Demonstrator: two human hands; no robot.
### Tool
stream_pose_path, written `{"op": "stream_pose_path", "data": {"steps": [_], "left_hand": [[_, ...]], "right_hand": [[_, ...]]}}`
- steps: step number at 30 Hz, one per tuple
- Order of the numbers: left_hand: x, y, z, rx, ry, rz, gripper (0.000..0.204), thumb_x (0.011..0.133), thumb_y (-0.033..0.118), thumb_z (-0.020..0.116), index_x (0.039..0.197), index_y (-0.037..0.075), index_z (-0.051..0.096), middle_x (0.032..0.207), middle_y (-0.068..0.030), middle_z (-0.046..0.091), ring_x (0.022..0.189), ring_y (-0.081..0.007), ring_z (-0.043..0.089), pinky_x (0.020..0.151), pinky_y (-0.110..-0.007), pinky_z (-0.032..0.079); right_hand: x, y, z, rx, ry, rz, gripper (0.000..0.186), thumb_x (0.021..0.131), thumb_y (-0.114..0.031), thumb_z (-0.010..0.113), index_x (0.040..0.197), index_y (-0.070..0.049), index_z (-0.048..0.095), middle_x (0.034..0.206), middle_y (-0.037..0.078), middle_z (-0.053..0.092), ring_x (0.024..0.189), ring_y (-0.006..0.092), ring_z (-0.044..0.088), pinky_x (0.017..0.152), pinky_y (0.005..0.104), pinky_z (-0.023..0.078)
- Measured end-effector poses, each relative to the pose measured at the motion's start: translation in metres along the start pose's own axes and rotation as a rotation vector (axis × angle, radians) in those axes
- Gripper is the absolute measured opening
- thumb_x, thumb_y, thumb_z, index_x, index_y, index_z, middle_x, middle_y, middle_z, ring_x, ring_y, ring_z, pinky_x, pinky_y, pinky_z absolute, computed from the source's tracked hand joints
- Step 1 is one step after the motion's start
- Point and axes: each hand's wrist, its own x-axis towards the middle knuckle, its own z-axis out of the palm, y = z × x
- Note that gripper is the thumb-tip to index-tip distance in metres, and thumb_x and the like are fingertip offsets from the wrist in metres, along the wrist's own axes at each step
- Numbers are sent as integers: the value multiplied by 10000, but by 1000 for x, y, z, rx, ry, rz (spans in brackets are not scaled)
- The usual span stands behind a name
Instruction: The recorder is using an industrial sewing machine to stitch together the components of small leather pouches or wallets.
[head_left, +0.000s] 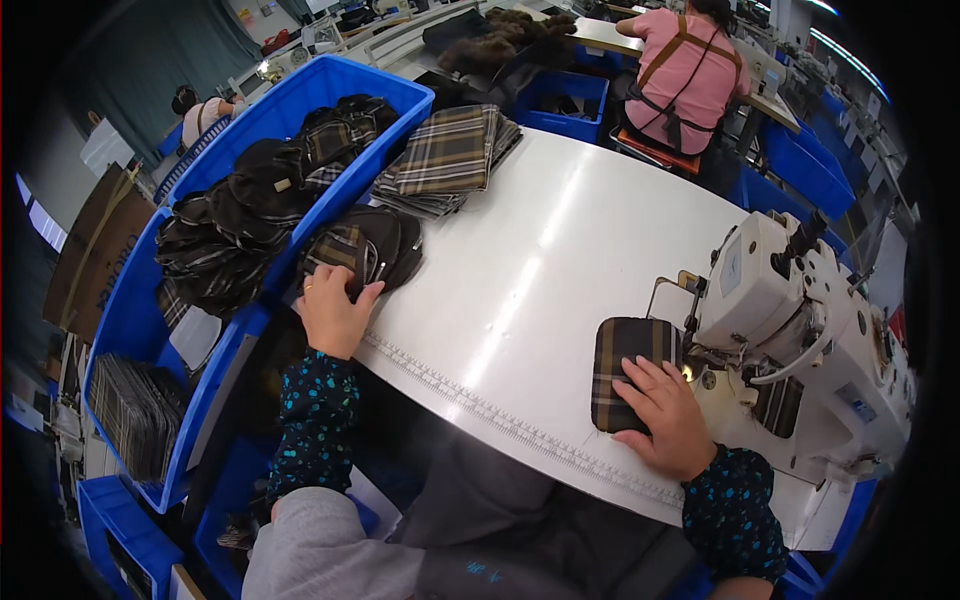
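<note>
My right hand lies with fingers spread on a rounded dark plaid fabric piece beside the white sewing machine. Another plaid piece shows on the far side of the machine's needle area. At the table's left edge, my left hand rests its bent fingers on a small heap of dark plaid sewn pieces, thumb held apart; its fingertips partly hide the cloth. Just behind that heap sits a stack of flat plaid panels.
A large blue bin on the left holds dark plaid sewn items, with stacked panels in its nearer part. A ruler strip runs along the front edge of the white table. Someone in pink sits working beyond it.
</note>
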Motion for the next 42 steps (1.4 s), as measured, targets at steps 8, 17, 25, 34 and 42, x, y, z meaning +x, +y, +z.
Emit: {"op": "stream_pose_path", "data": {"steps": [8, 17, 25, 34, 42], "left_hand": [[14, -20, -95, -714, 373, -68, 164, 926, 96, 733, 1014, -6, 639, 900, -20, 633, 780, -72, 567, 705, -222, 455], [-34, 109, -152, -1135, -1363, 323, 518, 784, 46, 867, 1160, 40, 510, 889, -15, 636, 812, -65, 574, 715, -197, 452], [-69, 163, -92, -1225, -1912, 265, 522, 787, 3, 852, 1135, 57, 467, 892, -1, 601, 859, -79, 560, 791, -225, 450], [-67, 155, -79, -1427, -1897, 66, 516, 788, -84, 811, 1147, 78, 477, 883, 40, 541, 873, -62, 527, 853, -212, 417], [-74, 155, -29, -2231, -1499, -245, 656, 953, 225, 681, 1468, 8, 337, 1229, -98, 628, 1191, -210, 592, 1048, -373, 450]], "right_hand": [[1, -1, -1, -44, 42, -43, 611, 851, -419, 733, 1308, -35, 604, 1432, 155, 541, 1340, 334, 482, 1147, 526, 320], [13, -83, -25, 897, 55, -109, 421, 968, -356, 657, 1180, 7, 642, 1159, 150, 641, 1072, 332, 590, 934, 391, 454], [-24, -87, 3, 1444, -298, 118, 277, 995, -260, 651, 873, -12, 631, 827, 19, 598, 731, 118, 550, 682, 290, 444], [-58, -51, -25, 1619, -273, 113, 127, 960, -75, 679, 891, 28, 649, 940, 75, 622, 877, 160, 560, 802, 290, 441], [-61, -49, -17, 1327, -37, 404, 203, 930, -165, 740, 879, 11, 651, 769, -7, 583, 720, 57, 507, 698, 229, 440]]}}
